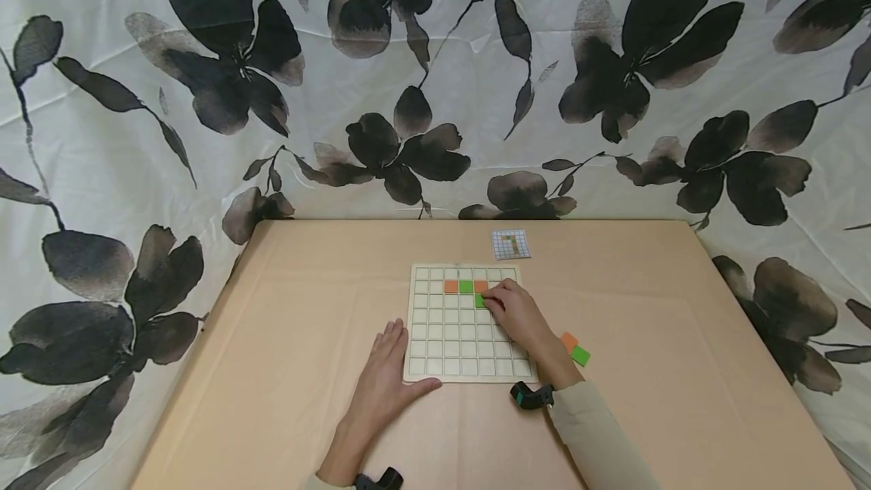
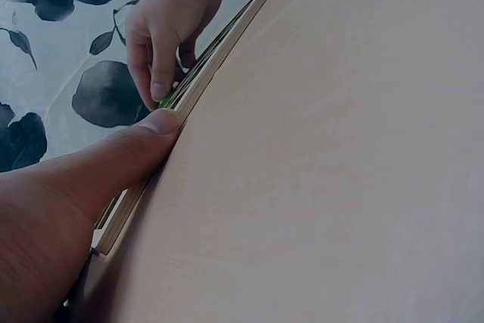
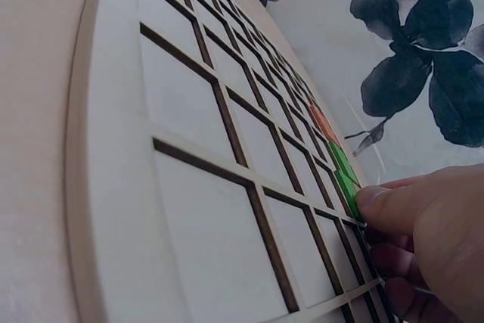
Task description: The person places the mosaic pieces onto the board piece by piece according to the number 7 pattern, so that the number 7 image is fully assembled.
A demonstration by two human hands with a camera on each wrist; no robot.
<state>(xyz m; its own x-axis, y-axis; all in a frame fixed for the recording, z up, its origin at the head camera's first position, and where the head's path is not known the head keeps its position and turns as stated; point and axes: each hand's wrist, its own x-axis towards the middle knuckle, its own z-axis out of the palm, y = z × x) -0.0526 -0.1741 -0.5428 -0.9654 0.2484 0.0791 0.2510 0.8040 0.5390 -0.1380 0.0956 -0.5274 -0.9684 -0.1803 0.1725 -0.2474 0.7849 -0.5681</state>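
A pale wooden grid board (image 1: 435, 367) lies on the table, divided into small square cells. In its second row from the far side sit an orange tile (image 1: 451, 286), a green tile (image 1: 466, 286) and another orange tile (image 1: 480, 286). My right hand (image 1: 522, 317) pinches a green square tile (image 3: 346, 191) between thumb and fingertips, at the cell just below the right orange tile. Along the board's left edge my left hand (image 1: 382, 378) rests with straight fingers. Its thumb (image 2: 157, 123) presses on the near edge of the frame.
Beside my right forearm lie a loose orange tile (image 1: 568, 340) and a loose green tile (image 1: 581, 355). Behind the board is a small card (image 1: 510, 245) printed with a coloured grid pattern. A floral cloth (image 1: 435, 82) hangs beyond the table's (image 1: 306, 286) far edge.
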